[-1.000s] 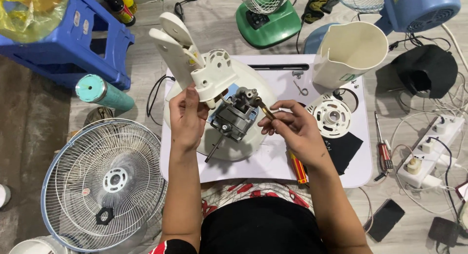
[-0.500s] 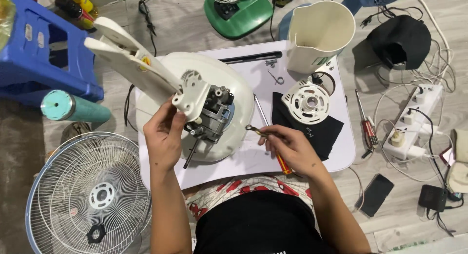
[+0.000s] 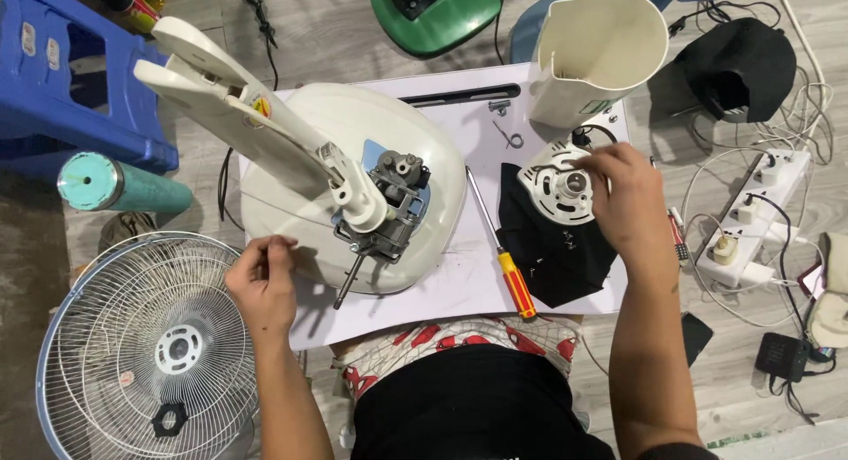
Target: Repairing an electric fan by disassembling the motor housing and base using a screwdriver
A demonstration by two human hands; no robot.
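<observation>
On the one white board (image 3: 459,275) lay one yellow-handled screwdriver (image 3: 503,248) and one bare fan motor (image 3: 384,204), while the right hand (image 3: 623,199) pinched one round white motor cover (image 3: 558,182) and the left hand (image 3: 262,279) hovered loosely curled, empty.

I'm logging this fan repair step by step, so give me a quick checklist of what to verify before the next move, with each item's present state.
1. Right hand on the round white motor cover: ok, fingers touch its rim.
2. Left hand free: ok, it holds nothing visible, fingers curled.
3. Screwdriver set down within reach: ok, lying on the white board.
4. Fan motor exposed: ok, shaft points toward the person.
5. Small screws on the black cloth: cannot tell their count.
</observation>
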